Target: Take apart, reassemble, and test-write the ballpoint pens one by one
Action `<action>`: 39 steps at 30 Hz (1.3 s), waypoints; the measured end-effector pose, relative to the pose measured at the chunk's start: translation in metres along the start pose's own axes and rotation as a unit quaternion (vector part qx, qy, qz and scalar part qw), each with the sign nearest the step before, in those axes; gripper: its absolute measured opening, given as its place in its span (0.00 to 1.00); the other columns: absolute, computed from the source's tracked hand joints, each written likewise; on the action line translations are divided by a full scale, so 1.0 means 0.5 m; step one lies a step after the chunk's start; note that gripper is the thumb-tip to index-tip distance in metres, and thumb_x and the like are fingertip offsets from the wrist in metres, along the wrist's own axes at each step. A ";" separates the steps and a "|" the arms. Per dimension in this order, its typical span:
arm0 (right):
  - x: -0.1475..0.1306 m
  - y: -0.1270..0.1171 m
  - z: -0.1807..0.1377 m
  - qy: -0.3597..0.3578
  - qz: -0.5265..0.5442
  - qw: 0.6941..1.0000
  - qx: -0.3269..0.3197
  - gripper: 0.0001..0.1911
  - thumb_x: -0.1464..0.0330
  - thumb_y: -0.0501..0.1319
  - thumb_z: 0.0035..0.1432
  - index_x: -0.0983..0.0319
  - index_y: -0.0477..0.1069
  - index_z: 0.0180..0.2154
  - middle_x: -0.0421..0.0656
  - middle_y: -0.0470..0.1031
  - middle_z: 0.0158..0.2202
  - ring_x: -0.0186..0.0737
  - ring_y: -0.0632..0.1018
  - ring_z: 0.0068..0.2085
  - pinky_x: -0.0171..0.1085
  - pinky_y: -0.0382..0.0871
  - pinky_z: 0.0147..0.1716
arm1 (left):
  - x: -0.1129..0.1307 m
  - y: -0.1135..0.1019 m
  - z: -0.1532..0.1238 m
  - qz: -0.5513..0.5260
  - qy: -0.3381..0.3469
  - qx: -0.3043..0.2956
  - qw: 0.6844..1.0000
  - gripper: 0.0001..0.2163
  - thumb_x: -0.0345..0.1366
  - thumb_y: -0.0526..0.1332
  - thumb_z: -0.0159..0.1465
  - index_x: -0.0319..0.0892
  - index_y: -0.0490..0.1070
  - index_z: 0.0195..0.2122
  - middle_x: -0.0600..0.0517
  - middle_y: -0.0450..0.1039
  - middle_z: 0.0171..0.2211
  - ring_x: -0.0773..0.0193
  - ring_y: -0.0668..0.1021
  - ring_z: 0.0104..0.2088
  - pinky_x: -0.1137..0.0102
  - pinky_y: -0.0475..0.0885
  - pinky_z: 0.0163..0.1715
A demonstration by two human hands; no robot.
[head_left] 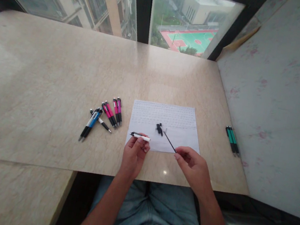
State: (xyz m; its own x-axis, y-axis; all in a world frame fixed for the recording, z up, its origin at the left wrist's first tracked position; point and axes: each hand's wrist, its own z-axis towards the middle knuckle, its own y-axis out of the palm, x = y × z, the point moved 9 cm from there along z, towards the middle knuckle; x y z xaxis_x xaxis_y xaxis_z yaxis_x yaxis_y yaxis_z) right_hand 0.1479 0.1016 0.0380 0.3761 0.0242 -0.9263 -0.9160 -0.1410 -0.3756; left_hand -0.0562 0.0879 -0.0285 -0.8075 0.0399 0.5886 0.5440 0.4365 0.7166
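My left hand (134, 154) is closed round a white pen barrel (140, 136), held level over the lower left corner of a written sheet of paper (166, 118). My right hand (194, 167) pinches the end of a thin dark refill (169, 141) that slants up and left over the sheet. A small black pen part (159, 129) lies on the paper between the barrel and the refill's tip.
Several pens, pink, blue and white (104, 117), lie in a loose group left of the paper. Two green pens (232, 140) rest by the table's right edge, beside a patterned wall. Windows stand behind the marble table (59, 76).
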 end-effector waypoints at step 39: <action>-0.013 0.039 0.097 -0.014 -0.004 1.000 -0.004 0.20 0.59 0.48 0.68 0.62 0.72 0.49 0.46 0.78 0.33 0.39 0.77 0.30 0.36 0.69 0.27 | 0.007 0.002 -0.002 -0.009 -0.003 0.004 1.000 0.10 0.36 0.72 0.55 0.40 0.77 0.35 0.51 0.75 0.34 0.74 0.70 0.26 0.76 0.67 0.27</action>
State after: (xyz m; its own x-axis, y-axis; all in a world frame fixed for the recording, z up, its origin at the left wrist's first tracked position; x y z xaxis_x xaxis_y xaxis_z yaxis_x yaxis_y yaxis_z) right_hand 0.1207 0.1465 0.0353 0.3792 0.0523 -0.9238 -0.9118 -0.1487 -0.3827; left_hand -0.0584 0.0876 -0.0254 -0.8186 0.0368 0.5732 0.5271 0.4449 0.7241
